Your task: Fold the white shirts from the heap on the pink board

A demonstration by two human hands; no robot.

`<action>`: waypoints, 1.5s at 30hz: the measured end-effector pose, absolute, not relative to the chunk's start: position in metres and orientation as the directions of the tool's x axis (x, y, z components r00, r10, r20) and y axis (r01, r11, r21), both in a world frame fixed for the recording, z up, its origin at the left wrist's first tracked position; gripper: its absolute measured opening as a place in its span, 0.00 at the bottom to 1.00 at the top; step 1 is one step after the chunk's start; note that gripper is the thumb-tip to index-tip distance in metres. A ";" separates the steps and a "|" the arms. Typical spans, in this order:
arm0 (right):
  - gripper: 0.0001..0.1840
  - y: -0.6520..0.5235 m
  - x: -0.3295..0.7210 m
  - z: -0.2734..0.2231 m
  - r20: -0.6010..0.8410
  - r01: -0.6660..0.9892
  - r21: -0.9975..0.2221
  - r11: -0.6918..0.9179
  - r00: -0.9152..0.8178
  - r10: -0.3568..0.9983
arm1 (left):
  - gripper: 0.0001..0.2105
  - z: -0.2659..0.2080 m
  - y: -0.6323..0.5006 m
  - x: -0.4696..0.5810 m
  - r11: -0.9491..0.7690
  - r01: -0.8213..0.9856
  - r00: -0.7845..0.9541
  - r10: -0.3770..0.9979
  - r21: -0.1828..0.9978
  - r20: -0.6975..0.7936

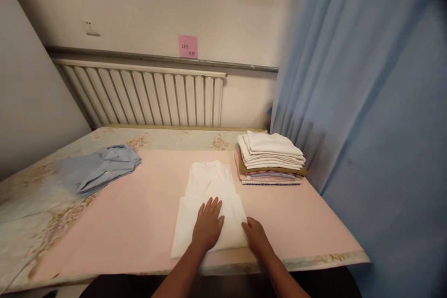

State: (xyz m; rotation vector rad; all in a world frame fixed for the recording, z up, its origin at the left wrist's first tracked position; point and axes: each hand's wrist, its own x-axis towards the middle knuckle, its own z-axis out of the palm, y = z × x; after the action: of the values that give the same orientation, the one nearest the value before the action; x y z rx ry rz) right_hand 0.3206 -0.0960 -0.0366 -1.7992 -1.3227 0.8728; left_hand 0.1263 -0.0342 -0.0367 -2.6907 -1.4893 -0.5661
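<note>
A white shirt [209, 181] lies in front of me, partly folded, its collar end pointing away and its lower part doubled over. My left hand [208, 224] rests flat on the folded part with fingers stretched out. At the right edge of the shirt, my right hand [257, 237] has its fingers curled and pinches the fabric there. Under the shirt is a pink cloth [139, 223] spread over the table. A crumpled light blue shirt [101, 167] lies at the left.
A stack of folded clothes [272, 153], white on top and coloured below, stands at the right rear. Blue curtain [349, 79] hangs along the right side. Beyond the flowered tablecloth [174, 137] is a radiator [146, 95] on the wall, with a pink note [187, 46] above it.
</note>
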 end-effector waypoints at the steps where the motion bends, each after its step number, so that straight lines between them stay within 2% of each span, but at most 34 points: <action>1: 0.10 -0.096 0.321 -0.037 -0.101 0.473 -0.856 -0.208 0.242 0.965 | 0.24 -0.037 -0.034 0.126 -0.545 0.822 0.480 0.819 0.165 0.314; 45: 0.12 -0.098 0.320 -0.032 -0.089 0.472 -0.862 -0.187 0.224 0.971 | 0.24 -0.041 -0.032 0.123 -0.552 0.822 0.481 0.806 0.143 0.345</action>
State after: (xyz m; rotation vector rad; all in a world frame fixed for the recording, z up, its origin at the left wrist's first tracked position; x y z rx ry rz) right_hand 0.3203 -0.0977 -0.0324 -1.7763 -1.3409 0.8757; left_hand 0.1233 -0.0319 -0.0413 -2.6674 -1.4665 -0.5869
